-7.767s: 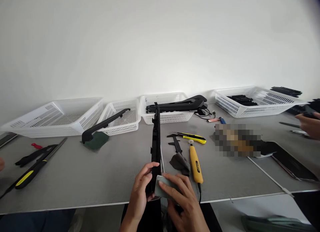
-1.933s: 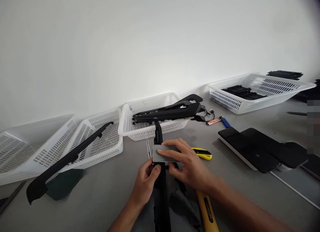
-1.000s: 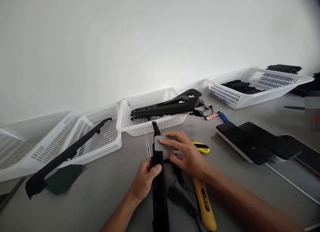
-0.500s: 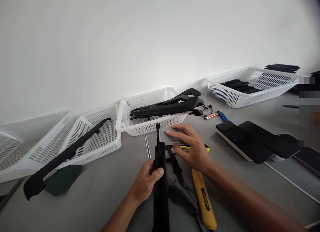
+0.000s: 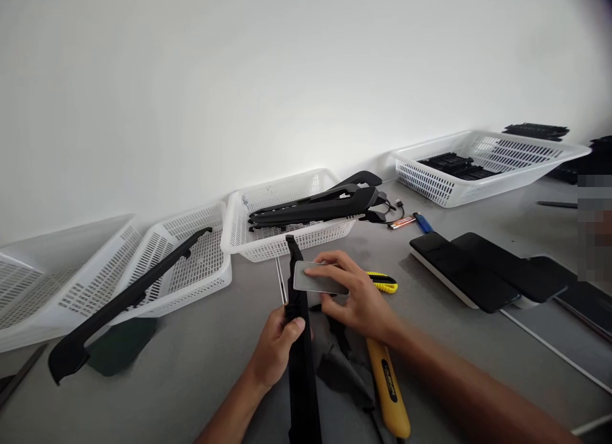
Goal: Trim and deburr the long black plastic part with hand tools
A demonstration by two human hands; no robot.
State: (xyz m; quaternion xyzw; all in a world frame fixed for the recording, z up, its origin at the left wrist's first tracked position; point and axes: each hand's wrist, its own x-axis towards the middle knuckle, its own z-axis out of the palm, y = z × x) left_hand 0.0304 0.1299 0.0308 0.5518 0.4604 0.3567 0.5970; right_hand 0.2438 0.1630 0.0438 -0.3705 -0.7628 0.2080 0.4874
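A long black plastic part point(image 5: 302, 380) stands nearly lengthwise in front of me, its narrow end pointing away. My left hand point(image 5: 277, 345) is closed around it, thumb on top. Between the fingers and thumb of my right hand point(image 5: 354, 291) is a thin grey translucent plate point(image 5: 319, 278), whose left edge meets the black part near its far end. Under and beside my right hand lie a yellow cutter point(image 5: 384, 282), a yellow-handled tool point(image 5: 389, 393) and a dark grey cloth point(image 5: 345, 377).
White baskets stand along the wall: one point(image 5: 287, 245) holds several black parts, another point(image 5: 454, 192) flat black pieces. A long black part point(image 5: 129, 291) leans across a left basket point(image 5: 217, 278). Phone-like slabs point(image 5: 463, 272), a blue lighter point(image 5: 422, 222) and a cable lie to the right.
The grey plate and my right hand have moved left and slightly nearer. The held black part has shifted left and tilted, and more of the yellow cutter shows.
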